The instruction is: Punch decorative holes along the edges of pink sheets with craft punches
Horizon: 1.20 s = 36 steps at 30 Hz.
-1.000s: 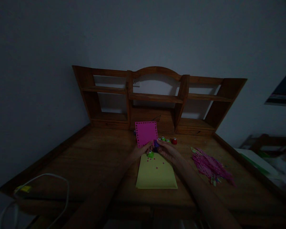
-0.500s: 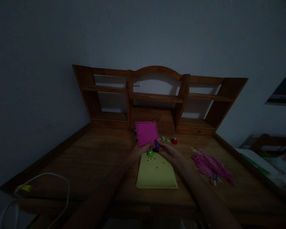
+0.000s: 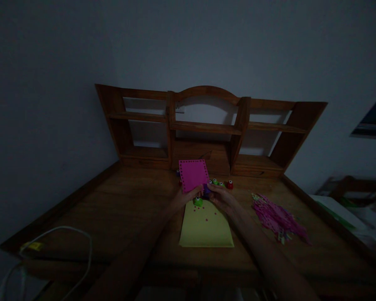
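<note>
My left hand (image 3: 188, 198) pinches a pink sheet of paper (image 3: 193, 173) by its lower edge. Small holes run along the sheet's left, top and right edges. My right hand (image 3: 222, 197) is closed around a purple paper punch (image 3: 206, 190) at the sheet's lower right corner; my fingers partly cover it. Just below lies a green punch (image 3: 198, 202) with an eye on top, on a stack of yellow paper (image 3: 206, 232). Little pink paper dots (image 3: 207, 220) are scattered on the yellow sheet.
Behind my right hand stand green punches (image 3: 215, 182) and a red punch (image 3: 230, 184). To the right lies a heap of pink paper strips (image 3: 278, 217). A wooden shelf unit (image 3: 203, 128) closes off the desk's back. A white cable (image 3: 90, 251) loops at the front left.
Both hands keep their grip on the sheet and the punch, almost in place. The view has shifted very slightly.
</note>
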Available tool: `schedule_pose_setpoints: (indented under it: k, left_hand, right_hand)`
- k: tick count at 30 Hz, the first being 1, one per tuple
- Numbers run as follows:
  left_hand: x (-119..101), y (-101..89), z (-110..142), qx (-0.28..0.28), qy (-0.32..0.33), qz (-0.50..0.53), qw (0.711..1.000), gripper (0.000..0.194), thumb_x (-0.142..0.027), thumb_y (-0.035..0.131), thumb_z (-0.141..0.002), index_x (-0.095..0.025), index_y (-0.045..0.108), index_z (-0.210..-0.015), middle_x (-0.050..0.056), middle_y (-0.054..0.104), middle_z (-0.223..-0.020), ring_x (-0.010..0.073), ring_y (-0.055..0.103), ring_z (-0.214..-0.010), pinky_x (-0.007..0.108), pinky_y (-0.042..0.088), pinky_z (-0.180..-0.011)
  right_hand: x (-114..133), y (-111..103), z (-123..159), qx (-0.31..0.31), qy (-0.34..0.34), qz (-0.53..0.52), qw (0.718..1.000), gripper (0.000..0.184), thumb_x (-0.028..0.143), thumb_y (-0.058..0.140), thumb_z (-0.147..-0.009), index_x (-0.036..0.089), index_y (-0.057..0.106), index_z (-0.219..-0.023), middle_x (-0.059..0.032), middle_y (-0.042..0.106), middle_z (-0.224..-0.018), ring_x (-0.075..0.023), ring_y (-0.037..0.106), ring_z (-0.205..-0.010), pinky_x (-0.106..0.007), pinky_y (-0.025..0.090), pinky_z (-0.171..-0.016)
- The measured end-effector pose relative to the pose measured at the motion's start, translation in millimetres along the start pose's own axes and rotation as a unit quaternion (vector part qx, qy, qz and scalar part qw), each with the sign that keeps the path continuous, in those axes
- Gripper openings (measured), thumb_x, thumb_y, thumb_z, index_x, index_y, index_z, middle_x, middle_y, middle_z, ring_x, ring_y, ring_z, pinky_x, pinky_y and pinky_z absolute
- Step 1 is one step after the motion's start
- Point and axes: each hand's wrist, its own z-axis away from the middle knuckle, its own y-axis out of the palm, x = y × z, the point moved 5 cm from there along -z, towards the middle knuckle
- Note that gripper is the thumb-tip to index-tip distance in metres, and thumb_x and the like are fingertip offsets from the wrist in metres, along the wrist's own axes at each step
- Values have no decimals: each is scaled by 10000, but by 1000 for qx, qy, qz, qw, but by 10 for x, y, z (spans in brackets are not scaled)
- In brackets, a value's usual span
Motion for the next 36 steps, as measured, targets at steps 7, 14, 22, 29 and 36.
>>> schedule_pose_setpoints:
  k: [7,14,22,29,36]
  left_hand:
    - [-47,31,27,-3,8,-6,1000,325,-457,756,-686,-158,640,-737,41,660,-722,177,606,-685,292,494,-630]
    - [-195,81,75,13,17,-27,999,327,-476,754,-687,-176,630,-724,4,603,-621,164,570,-634,267,445,-573]
    - [-269,79,83,7,27,-28,999,351,-491,723,-721,-188,568,-636,-20,530,-540,146,523,-576,261,403,-542]
    - [-246,62,74,-14,16,3,1000,348,-478,757,-690,-179,581,-654,5,579,-589,171,571,-643,280,448,-580]
    - [-200,73,78,-7,3,22,1000,356,-459,782,-672,-160,649,-811,29,644,-677,185,605,-672,287,476,-597]
  right_hand:
    - [31,66,12,8,-19,10,1000,219,334,819,-683,164,718,-777,-34,685,-774,-109,536,-586,-238,400,-509]
    - [125,156,53,15,-40,-4,999,240,377,810,-686,170,692,-720,16,559,-580,-71,358,-462,-226,220,-403]
    - [113,155,79,3,-35,-18,999,229,352,822,-671,195,720,-802,-28,689,-819,-134,564,-664,-249,424,-594]
    - [111,142,71,-6,-31,-7,999,242,376,828,-649,194,720,-767,-22,692,-789,-137,570,-661,-253,423,-616]
    - [156,173,86,17,-73,58,995,212,378,797,-697,189,702,-675,-18,637,-653,-119,478,-534,-269,311,-506]
